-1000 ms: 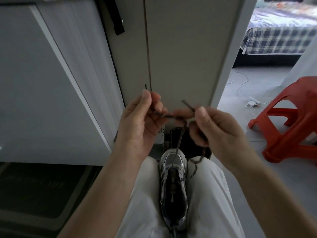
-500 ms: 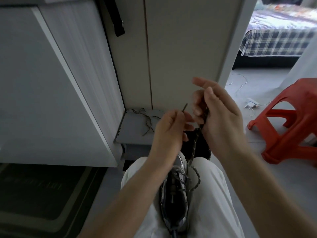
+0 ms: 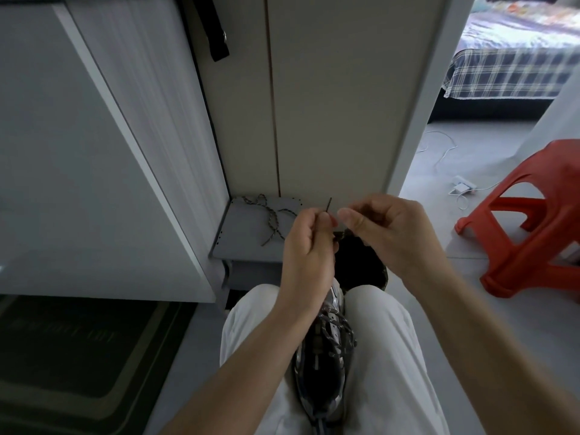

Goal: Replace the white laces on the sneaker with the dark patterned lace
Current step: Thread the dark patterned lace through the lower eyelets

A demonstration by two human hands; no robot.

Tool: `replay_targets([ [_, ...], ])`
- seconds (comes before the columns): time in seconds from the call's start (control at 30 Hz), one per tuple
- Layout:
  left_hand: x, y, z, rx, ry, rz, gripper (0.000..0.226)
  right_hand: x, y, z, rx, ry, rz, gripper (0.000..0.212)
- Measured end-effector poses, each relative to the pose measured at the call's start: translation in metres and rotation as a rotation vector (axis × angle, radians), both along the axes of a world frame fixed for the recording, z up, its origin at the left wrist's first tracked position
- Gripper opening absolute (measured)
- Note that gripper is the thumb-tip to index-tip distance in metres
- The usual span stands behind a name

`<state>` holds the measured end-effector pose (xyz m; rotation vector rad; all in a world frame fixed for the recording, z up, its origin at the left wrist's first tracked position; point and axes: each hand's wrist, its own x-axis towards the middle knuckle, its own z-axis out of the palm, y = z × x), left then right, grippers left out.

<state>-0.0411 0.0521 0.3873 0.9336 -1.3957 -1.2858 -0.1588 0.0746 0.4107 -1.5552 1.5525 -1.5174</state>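
Threading is in hand: left grip [image 3: 309,243] pinches the lace [image 3: 341,237] tip upright; right grip [image 3: 389,233], just beside it, curls on the same lace. Below both, the sneaker [image 3: 320,372] lies between the knees [image 3: 373,312], partly laced. Next, the tip likely needs a free eyelet.

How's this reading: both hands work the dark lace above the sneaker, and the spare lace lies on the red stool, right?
Not quite: the spare lace lies on the grey stand, not the red stool, as the head view shows. The left hand and right hand do work the dark lace above the sneaker.
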Motion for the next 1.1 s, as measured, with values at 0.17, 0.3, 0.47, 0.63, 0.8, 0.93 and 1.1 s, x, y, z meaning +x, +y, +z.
replay_targets([
  [0.17, 0.004, -0.002, 0.0, 0.006, 0.005, -0.149, 0.034, -0.002, -0.004, -0.002, 0.006, 0.197, -0.064, 0.011],
  [0.3, 0.01, -0.009, 0.004, 0.003, -0.093, -0.221, 0.042, 0.004, -0.006, -0.009, 0.036, 0.232, -0.047, 0.034],
  [0.47, 0.014, -0.03, 0.033, 0.402, 0.483, -0.195, 0.032, 0.036, 0.012, -0.063, 0.255, -0.182, 0.488, 0.017],
  [0.63, 0.05, -0.056, 0.084, 0.386, 0.895, -0.199, 0.028, 0.028, 0.04, -0.139, 0.491, 0.192, 0.257, 0.016],
  [0.8, 0.047, -0.041, 0.101, 0.429, 0.98, -0.349, 0.031, 0.015, 0.031, -0.16, 0.479, 0.267, 0.108, 0.018],
  [0.93, 0.04, -0.032, 0.111, 0.451, 1.023, -0.421, 0.032, 0.011, 0.021, -0.17, 0.431, 0.377, -0.041, 0.017],
  [1.1, 0.044, -0.03, 0.114, 0.487, 1.064, -0.428, 0.033, 0.002, 0.023, -0.163, 0.475, 0.401, 0.287, 0.014],
])
